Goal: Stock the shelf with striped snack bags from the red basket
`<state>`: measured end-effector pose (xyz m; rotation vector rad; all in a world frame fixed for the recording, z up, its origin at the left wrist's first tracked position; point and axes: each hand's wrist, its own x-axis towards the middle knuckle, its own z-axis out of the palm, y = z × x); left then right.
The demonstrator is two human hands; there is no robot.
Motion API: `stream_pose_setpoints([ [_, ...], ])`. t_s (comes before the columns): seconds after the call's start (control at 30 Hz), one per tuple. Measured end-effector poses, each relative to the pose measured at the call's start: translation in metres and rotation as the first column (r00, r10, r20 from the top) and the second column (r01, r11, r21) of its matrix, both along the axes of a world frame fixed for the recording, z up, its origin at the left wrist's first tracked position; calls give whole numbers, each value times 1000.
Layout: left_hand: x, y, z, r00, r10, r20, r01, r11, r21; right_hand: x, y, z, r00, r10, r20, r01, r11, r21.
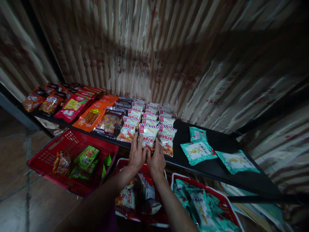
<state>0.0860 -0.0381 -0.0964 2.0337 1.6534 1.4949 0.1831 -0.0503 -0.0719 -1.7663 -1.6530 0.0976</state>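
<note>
On the front edge of the black shelf (180, 141), a small white snack bag (147, 133) with a striped top edge and red lettering leans upright in the middle of three rows of matching bags. My left hand (136, 154) grips its left lower side, and my right hand (156, 158) holds its right side, thumbs close together at the bottom. Flanking it are another white snack bag (127, 129) on the left and one more (166, 138) on the right. Below my forearms, a red basket (123, 162) contains several similar bags, partly hidden by my arms.
To the left along the shelf stand brown bags (111, 120), orange packets (93, 112), red packets (74, 104) and orange-black bags (51, 101). Teal bags (199, 151) lie to the right. Below are a red basket (48, 146) with green packets and another basket (227, 199) full of teal bags.
</note>
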Motion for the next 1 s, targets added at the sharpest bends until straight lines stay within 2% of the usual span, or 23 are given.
stream_pose_setpoints([
  [0.17,5,0,-5,999,12,-31,-10,999,51,3,-6,-2,999,39,14,-39,999,8],
  [0.23,6,1,-5,998,36,-55,-32,997,69,10,-6,5,999,30,38,-32,998,53],
  [0.3,6,1,-4,995,57,-87,-49,995,90,22,2,18,997,-14,70,4,991,136],
  [0.37,7,1,-2,991,69,-113,-55,991,119,37,21,39,993,-30,110,7,980,201],
  [0.47,9,1,0,989,88,-116,-69,985,158,55,68,77,973,49,227,-92,978,186],
  [0.57,12,1,1,989,95,-116,-74,982,175,60,118,108,901,176,396,-179,983,-31],
  [0.63,14,1,2,987,103,-122,-80,980,182,56,146,118,874,219,433,-203,976,-85],
  [0.77,12,0,2,979,126,-159,-94,975,199,43,185,118,841,264,473,-212,964,-162],
  [1.0,4,5,-9,963,144,-227,-84,964,254,39,234,109,827,230,513,-130,966,-224],
])
